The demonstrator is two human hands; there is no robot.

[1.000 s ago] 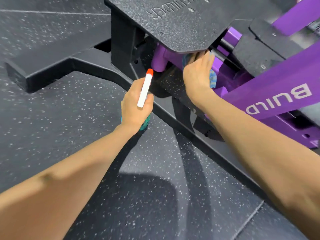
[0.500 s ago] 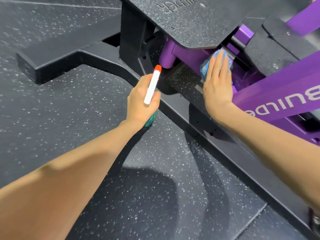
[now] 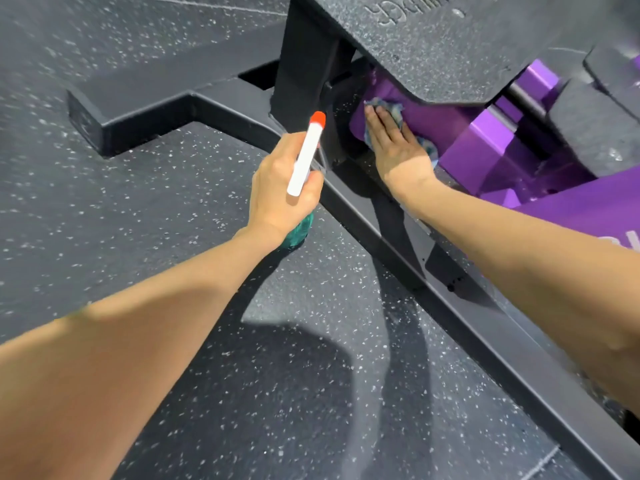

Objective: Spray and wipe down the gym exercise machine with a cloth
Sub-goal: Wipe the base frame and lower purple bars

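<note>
Under the black plate (image 3: pixel 450 46), flat right hand (image 3: pixel 394 147) presses cloth (image 3: pixel 393 106) on purple frame (image 3: pixel 440 116), left hand (image 3: pixel 277 192) grips spray bottle (image 3: pixel 306 157); tight gap may snag cloth.

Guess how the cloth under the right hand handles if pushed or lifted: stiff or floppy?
Probably floppy: the cloth bunches and wrinkles around the flat right hand. Likely light and thin, as its top edge crumples loosely. On the smooth purple frame it may slide readily, bunching rather than holding shape when pushed.
</note>
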